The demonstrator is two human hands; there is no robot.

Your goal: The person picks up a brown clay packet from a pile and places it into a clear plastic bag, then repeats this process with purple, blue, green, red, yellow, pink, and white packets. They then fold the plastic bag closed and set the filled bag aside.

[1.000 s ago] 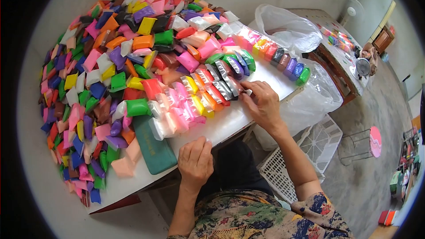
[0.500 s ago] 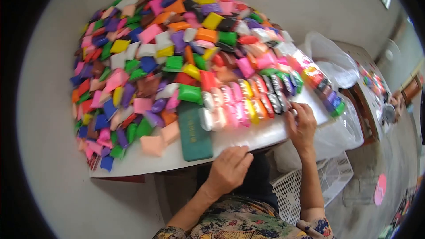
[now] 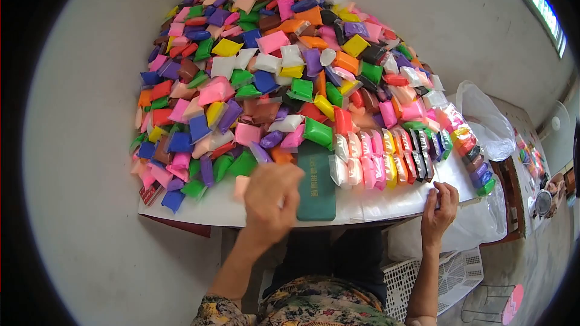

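My left hand (image 3: 272, 199), blurred by motion, is over the front of the table, with its fingers curled down and its fingertips hidden. It partly covers a peach packet (image 3: 241, 187) and is just left of a dark green booklet (image 3: 316, 196) with gold lettering. My right hand (image 3: 440, 211) is at the table's front edge, fingers bent together, with a small white spot at the fingertips that I cannot make out. It is beside the black packets (image 3: 423, 166) ending a double row of clear-wrapped coloured packets (image 3: 368, 172).
A large heap of coloured packets (image 3: 241, 93) covers the left and back of the white table (image 3: 368, 202). Another wrapped row (image 3: 474, 157) runs down the right edge. Clear plastic bags (image 3: 477, 220), a white basket (image 3: 456, 278) and a pink-topped stool (image 3: 512, 305) are at the right.
My left hand has moved left from the front of the booklet towards the loose packets. My right hand stays by the end of the wrapped row. The whole view has shifted.
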